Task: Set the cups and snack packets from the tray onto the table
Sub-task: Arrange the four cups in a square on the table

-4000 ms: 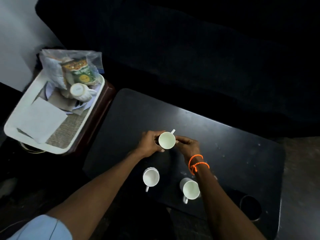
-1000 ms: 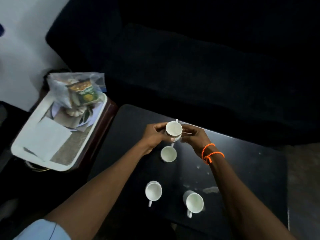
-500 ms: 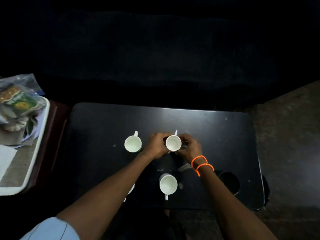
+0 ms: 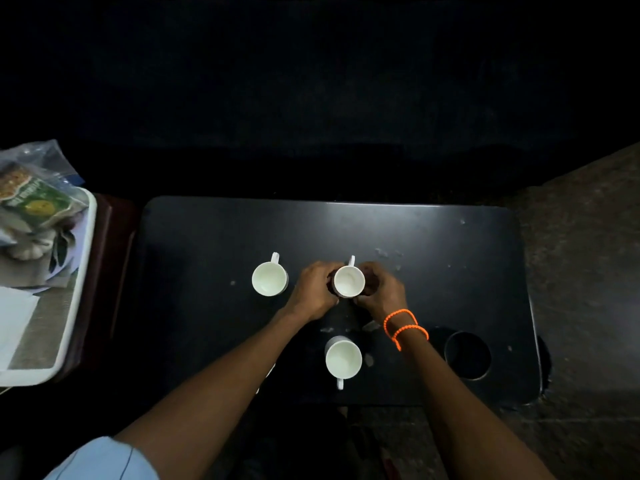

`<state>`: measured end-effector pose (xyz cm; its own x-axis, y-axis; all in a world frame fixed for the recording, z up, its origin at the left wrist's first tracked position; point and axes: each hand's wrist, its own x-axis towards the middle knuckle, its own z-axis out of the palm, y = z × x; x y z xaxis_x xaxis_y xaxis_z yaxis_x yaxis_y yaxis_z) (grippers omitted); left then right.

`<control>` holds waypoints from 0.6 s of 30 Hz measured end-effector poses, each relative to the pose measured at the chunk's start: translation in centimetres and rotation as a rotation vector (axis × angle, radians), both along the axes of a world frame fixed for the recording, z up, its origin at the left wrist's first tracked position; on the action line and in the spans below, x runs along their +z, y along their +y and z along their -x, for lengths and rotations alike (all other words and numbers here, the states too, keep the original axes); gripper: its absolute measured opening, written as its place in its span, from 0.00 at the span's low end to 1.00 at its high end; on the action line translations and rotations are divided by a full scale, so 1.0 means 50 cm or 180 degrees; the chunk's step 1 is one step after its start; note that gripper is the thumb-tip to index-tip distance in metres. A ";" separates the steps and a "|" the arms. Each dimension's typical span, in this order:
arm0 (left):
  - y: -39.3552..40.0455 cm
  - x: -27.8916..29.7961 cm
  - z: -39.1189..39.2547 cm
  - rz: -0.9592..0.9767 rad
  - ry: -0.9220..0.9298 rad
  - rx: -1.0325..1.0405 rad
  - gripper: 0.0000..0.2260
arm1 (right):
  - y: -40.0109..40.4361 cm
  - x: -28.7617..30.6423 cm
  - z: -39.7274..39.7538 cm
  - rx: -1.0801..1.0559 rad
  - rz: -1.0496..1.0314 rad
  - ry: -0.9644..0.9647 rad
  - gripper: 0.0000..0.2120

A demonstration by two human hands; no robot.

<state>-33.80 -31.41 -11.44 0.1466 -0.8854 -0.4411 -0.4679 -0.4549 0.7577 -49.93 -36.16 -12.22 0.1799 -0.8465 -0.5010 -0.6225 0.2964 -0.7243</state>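
A white cup (image 4: 349,280) stands on the black table (image 4: 433,258), handle pointing away from me. My left hand (image 4: 317,292) and my right hand (image 4: 381,289) curl round its two sides. A second white cup (image 4: 269,278) sits just to the left, a third (image 4: 343,359) nearer me. A sliver of a fourth cup (image 4: 268,370) shows behind my left forearm. Snack packets (image 4: 33,199) in clear and green wrapping lie on the white tray (image 4: 74,306) at the far left.
The tray rests on a dark red stand (image 4: 114,271) beside the table and also holds paper and a woven mat. A round cup-holder hole (image 4: 467,355) opens in the table's near right corner. A dark sofa fills the background; stone floor lies to the right.
Both hands brought the held cup down from above the table onto its surface, right of the earlier-placed cup. The view swung right, pushing the tray to the left edge.
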 end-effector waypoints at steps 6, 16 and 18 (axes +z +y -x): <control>0.104 0.012 0.007 0.0195 0.0018 0.0789 0.27 | 0.075 0.010 0.015 -0.0974 0.0318 0.0314 0.25; 0.352 0.058 0.010 0.0432 -0.0478 0.1513 0.22 | 0.298 0.045 0.010 -0.1040 0.0925 0.0405 0.21; 0.385 0.062 0.003 0.0381 -0.0726 0.1615 0.24 | 0.328 0.047 0.006 -0.0895 0.0958 0.0431 0.23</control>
<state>-33.97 -12.17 -8.36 0.6464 -0.7211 -0.2493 -0.3711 -0.5826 0.7231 -50.23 -19.78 -9.88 -0.1289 -0.9652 -0.2276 -0.6431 0.2561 -0.7217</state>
